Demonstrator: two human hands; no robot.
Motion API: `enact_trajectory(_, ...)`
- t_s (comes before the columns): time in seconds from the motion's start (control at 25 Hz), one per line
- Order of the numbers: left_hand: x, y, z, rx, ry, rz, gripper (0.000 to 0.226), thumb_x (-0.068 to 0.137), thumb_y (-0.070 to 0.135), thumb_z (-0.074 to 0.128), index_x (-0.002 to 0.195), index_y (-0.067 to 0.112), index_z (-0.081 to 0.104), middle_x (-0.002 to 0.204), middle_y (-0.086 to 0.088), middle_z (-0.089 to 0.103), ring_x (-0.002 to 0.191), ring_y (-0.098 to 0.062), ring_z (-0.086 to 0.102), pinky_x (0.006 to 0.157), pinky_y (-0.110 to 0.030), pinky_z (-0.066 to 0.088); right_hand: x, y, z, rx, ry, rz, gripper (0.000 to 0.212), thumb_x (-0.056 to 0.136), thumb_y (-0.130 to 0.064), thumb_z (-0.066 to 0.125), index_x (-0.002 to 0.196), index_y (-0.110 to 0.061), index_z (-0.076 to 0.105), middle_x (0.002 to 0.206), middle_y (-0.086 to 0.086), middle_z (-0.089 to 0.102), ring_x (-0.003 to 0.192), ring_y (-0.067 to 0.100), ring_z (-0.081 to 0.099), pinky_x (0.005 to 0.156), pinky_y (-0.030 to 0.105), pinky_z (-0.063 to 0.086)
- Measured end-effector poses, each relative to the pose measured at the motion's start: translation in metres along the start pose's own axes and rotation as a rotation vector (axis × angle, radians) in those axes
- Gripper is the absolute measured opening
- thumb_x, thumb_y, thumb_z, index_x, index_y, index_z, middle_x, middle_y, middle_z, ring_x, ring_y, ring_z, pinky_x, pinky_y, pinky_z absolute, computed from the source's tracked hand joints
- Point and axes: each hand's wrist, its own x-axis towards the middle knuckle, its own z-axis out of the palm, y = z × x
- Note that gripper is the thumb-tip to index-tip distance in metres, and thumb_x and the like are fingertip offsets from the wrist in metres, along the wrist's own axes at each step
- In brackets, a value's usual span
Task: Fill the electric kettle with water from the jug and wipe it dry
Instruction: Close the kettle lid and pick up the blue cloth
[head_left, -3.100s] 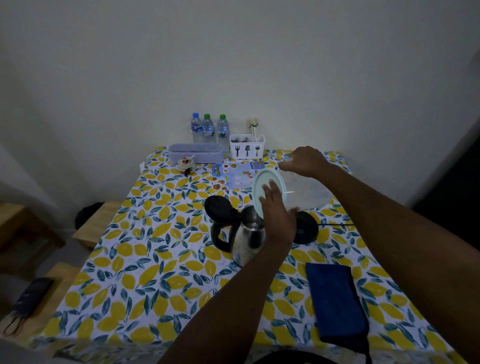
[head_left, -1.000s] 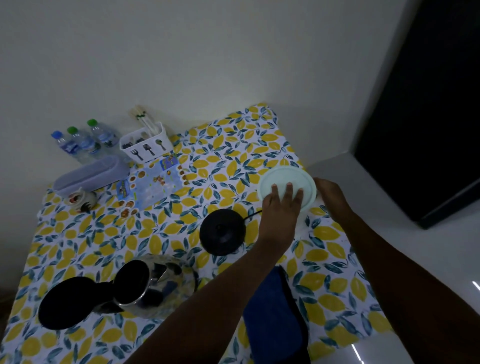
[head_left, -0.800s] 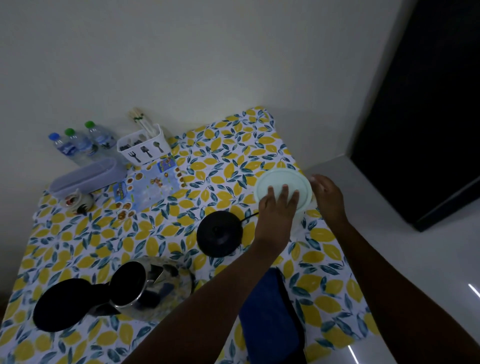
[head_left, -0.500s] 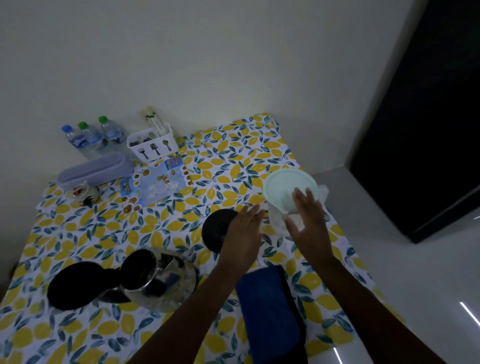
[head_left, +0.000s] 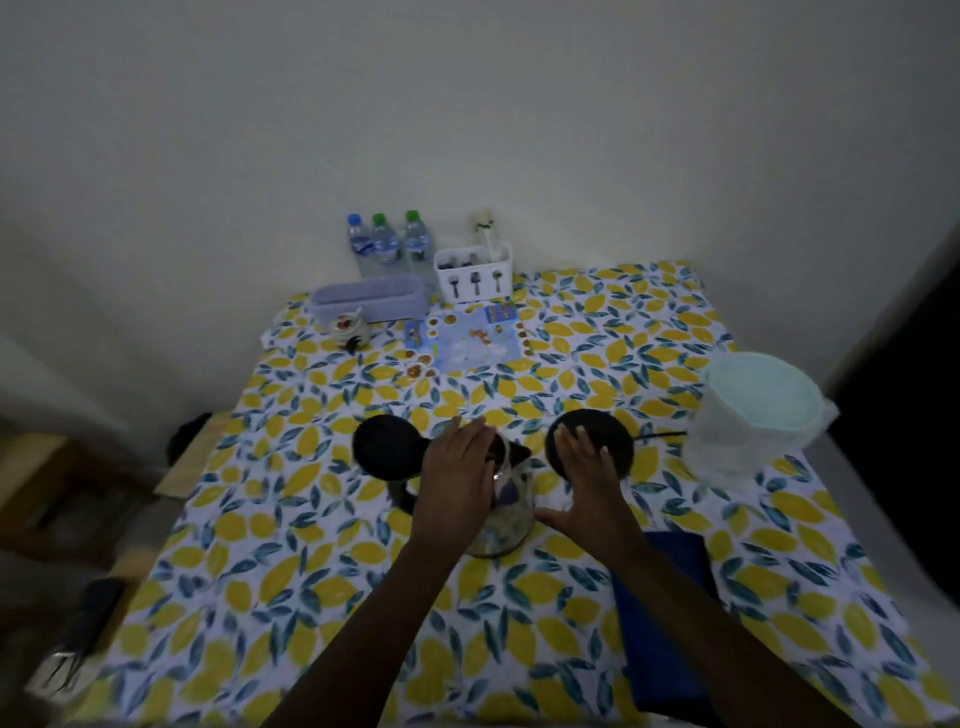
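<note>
Stainless steel kettle (head_left: 506, 512) stands upright near the middle of the table (head_left: 291, 519), on the lemon-and-leaf print cloth. Its black hinged lid (head_left: 387, 447) is flipped open to the left, so the mouth is uncovered. Handle is mostly hidden behind the left wrist.

Left hand (head_left: 457, 483): flat, fingers extended and together, palm down, lying over the left part of the kettle's rim and body. It looks to be touching the kettle, but no closed grip is visible. Right hand (head_left: 589, 486): also spread open, fingers straight, thumb pointing toward the kettle's base, just beside the kettle on its right. Holds nothing. Contact with the kettle wall cannot be told.

Black round kettle base (head_left: 605, 434) sits just beyond the right hand's fingertips, its cord (head_left: 660, 434) running right toward the jug. Translucent jug (head_left: 748, 426) with pale green lid (head_left: 761, 392) in place stands at the right edge of the table, well apart from the kettle.

Dark blue cloth (head_left: 670, 623), folded, lies flat at front right, partly under the right forearm.

Back of table, against the wall: three water bottles (head_left: 387, 247), white cutlery holder (head_left: 474, 278), lavender oblong tray (head_left: 371, 304), small cup (head_left: 350, 330), picture mat (head_left: 470, 345). Lighting dim; frame edges blurred.
</note>
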Motion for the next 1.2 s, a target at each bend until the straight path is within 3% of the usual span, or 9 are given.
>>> enact_trajectory(0.08,-0.007,-0.029,-0.018,0.037,0.066,-0.034,0.042,0.089,0.018,0.065,0.128,0.010,0.055,0.138,-0.012,0.054,0.136,-0.034,0.038,0.108,-0.053,0.037,0.009,-0.019,0.011,-0.009,-0.033,0.019,0.112,0.069,-0.088,0.032,0.152,-0.020,-0.001,0.159,-0.003,-0.001,0.146,0.015,-0.010,0.118,0.045,-0.002)
enact_trajectory(0.16,-0.014,-0.055,-0.029,-0.001,0.111,-0.134,0.048,0.090,0.021,0.063,0.134,0.011,0.048,0.148,-0.014,0.041,0.141,-0.034,0.025,0.112,-0.053,0.030,0.017,-0.036,0.017,0.010,-0.059,0.054,0.117,0.068,-0.081,0.049,0.151,-0.013,0.002,0.159,0.000,0.001,0.147,0.017,-0.006,0.118,0.045,-0.002)
enact_trajectory(0.28,-0.022,-0.072,-0.037,-0.423,0.100,-0.500,0.081,0.086,0.035,0.067,0.149,0.016,0.019,0.159,-0.009,0.018,0.146,-0.027,0.015,0.116,-0.045,0.023,0.026,-0.051,0.024,0.054,-0.075,0.137,0.112,0.070,-0.054,0.074,0.151,-0.009,0.011,0.160,0.008,0.014,0.148,0.023,0.006,0.119,0.046,0.005)
enact_trajectory(0.36,-0.023,-0.071,-0.039,-0.672,0.093,-0.570,0.090,0.082,0.038,0.072,0.150,0.020,0.014,0.158,-0.005,0.021,0.143,-0.024,0.023,0.115,-0.046,0.030,0.028,-0.053,0.025,0.169,-0.038,0.194,0.104,0.068,-0.043,0.082,0.148,-0.010,0.023,0.155,0.010,0.027,0.143,0.026,0.024,0.115,0.046,0.024)
enact_trajectory(0.44,-0.016,-0.069,-0.041,-0.705,0.077,-0.459,0.090,0.081,0.034,0.074,0.149,0.024,0.016,0.157,-0.002,0.024,0.142,-0.019,0.026,0.112,-0.038,0.032,0.026,-0.056,0.024,0.258,-0.022,0.231,0.100,0.066,-0.034,0.085,0.145,-0.010,0.028,0.150,0.010,0.034,0.136,0.026,0.036,0.106,0.036,0.036)
enact_trajectory(0.56,0.003,-0.058,-0.039,-0.668,-0.067,-0.209,0.087,0.083,0.028,0.073,0.150,0.025,0.018,0.158,0.004,0.022,0.142,-0.010,0.022,0.110,-0.027,0.029,0.026,-0.058,0.022,0.299,0.009,0.229,0.094,0.066,-0.029,0.086,0.141,-0.008,0.034,0.142,0.012,0.041,0.127,0.026,0.045,0.096,0.028,0.039)
enact_trajectory(0.72,0.023,-0.047,-0.026,-0.505,-0.303,0.030,0.083,0.086,0.034,0.068,0.150,0.025,0.016,0.160,0.004,0.013,0.147,-0.016,0.008,0.118,-0.039,0.022,0.026,-0.056,0.020,0.348,-0.007,0.254,0.096,0.063,-0.034,0.087,0.140,-0.010,0.034,0.139,0.010,0.045,0.125,0.024,0.048,0.098,0.032,0.042)
enact_trajectory(0.88,0.025,-0.051,-0.005,-0.325,-0.506,0.108,0.076,0.090,0.045,0.058,0.150,0.020,0.019,0.161,0.003,0.012,0.148,-0.020,0.002,0.120,-0.045,0.016,0.025,-0.054,0.021,0.370,-0.018,0.259,0.098,0.063,-0.042,0.085,0.141,-0.012,0.034,0.141,0.008,0.044,0.128,0.021,0.045,0.101,0.032,0.041)
enact_trajectory(1.2,0.020,-0.049,0.018,-0.240,-0.400,0.084,0.046,0.102,0.038,0.036,0.144,0.021,0.034,0.156,-0.002,0.027,0.146,-0.026,0.014,0.115,-0.050,0.022,0.025,-0.048,0.027,0.378,0.015,0.202,0.095,0.067,-0.041,0.083,0.141,-0.011,0.032,0.141,0.008,0.044,0.126,0.019,0.044,0.097,0.024,0.035)
